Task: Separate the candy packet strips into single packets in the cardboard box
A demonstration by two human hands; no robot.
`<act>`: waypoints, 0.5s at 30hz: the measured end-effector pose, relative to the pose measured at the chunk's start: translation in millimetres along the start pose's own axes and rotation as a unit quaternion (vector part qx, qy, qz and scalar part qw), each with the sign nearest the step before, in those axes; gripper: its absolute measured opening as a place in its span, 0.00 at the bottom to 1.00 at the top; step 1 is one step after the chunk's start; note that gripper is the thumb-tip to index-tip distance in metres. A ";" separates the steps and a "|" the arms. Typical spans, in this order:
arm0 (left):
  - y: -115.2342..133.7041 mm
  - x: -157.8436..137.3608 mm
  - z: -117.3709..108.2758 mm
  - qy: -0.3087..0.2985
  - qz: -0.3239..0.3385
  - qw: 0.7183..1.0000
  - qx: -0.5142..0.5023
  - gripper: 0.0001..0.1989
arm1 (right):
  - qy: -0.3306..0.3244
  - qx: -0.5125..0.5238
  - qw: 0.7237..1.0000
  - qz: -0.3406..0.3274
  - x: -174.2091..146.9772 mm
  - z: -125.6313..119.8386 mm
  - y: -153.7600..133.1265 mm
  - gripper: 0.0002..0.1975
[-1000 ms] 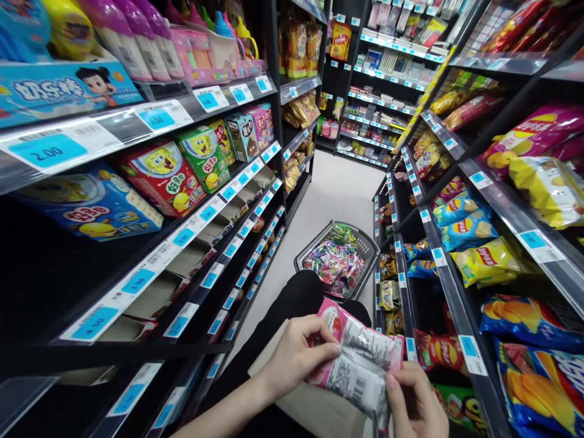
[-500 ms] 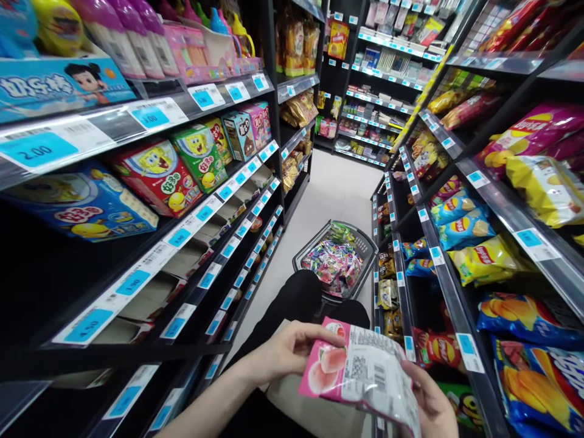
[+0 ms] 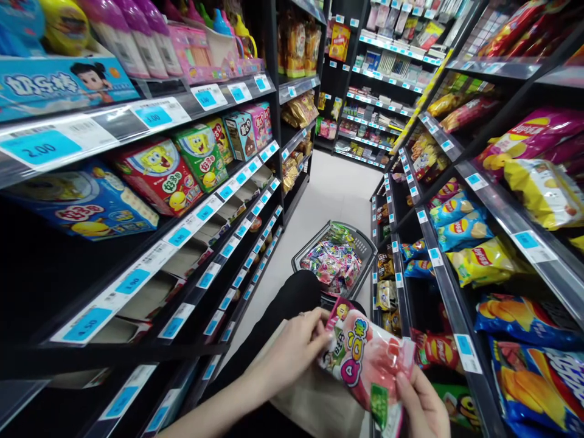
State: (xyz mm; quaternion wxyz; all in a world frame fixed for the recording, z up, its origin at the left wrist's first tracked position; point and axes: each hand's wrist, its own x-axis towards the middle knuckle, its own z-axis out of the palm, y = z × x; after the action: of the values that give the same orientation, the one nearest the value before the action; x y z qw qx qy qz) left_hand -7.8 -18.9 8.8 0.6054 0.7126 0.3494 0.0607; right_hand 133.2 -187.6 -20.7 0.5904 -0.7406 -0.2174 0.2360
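Note:
A pink bag of gummy candy (image 3: 365,365) is held up over my lap, its printed front with peach pictures facing me. My left hand (image 3: 298,344) pinches the bag's left edge between thumb and fingers. At the lower right edge, my right hand (image 3: 422,401) grips it with the thumb on the front; the fingers behind are partly hidden. Just past my knees, a dark grey shopping basket (image 3: 365,283) stands on the floor, holding several colourful candy packets (image 3: 333,261).
Shelves close in on both sides. Snack boxes (image 3: 157,176) sit on the left shelf, with price tags (image 3: 86,325) along the edges. Chip bags (image 3: 483,261) fill the right shelves. Pale floor (image 3: 337,176) runs to a back shelf (image 3: 378,79) of small goods.
The candy bag has been turned from its white, barcoded back to its pink front. My left hand has shifted its grip along the bag's left edge.

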 end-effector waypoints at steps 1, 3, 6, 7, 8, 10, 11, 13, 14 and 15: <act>-0.5 -3.3 6.1 -0.019 0.012 0.999 -0.032 0.24 | -0.012 -0.020 0.999 -0.028 -1.9 9.6 -4.6 0.20; -2.3 -9.8 18.7 -0.115 0.042 0.984 -0.127 0.40 | -0.052 -0.066 0.992 -0.091 -5.6 28.4 -14.2 0.19; -8.5 -13.9 33.2 -0.182 0.053 0.931 -0.312 0.50 | -0.088 -0.071 0.978 -0.178 -8.0 41.9 -24.5 0.16; -11.5 -13.7 36.0 -0.176 0.043 0.911 -0.372 0.50 | -0.073 -0.054 0.973 -0.212 -7.2 40.3 -25.4 0.14; -14.7 -13.1 37.9 -0.168 0.030 0.891 -0.421 0.50 | -0.039 -0.041 0.967 -0.247 -5.7 36.1 -24.5 0.11; -20.7 -12.1 39.3 -0.159 0.011 0.861 -0.483 0.49 | 0.050 -0.043 0.958 -0.280 -1.4 22.9 -17.9 0.06; -23.0 -11.8 39.3 -0.154 0.007 0.851 -0.501 0.49 | 0.074 -0.045 0.961 -0.263 0.6 16.0 -12.6 0.14; -25.5 -11.2 39.0 -0.145 0.003 0.842 -0.520 0.48 | 0.054 -0.027 0.983 -0.171 2.6 5.2 -0.6 0.29; -25.8 -10.6 38.7 -0.139 0.002 0.844 -0.519 0.48 | 0.023 -0.013 0.993 -0.119 2.4 1.7 5.0 0.33; -25.8 -9.6 38.3 -0.125 0.006 0.851 -0.510 0.47 | -0.004 -0.006 0.997 -0.080 1.7 -0.5 9.7 0.32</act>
State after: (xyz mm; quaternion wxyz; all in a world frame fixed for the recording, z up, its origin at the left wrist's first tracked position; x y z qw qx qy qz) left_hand -6.4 -55.2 -21.3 0.9219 0.3073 0.1864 0.1442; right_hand 135.3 -189.1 -30.2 0.6023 -0.7230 -0.2801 0.1898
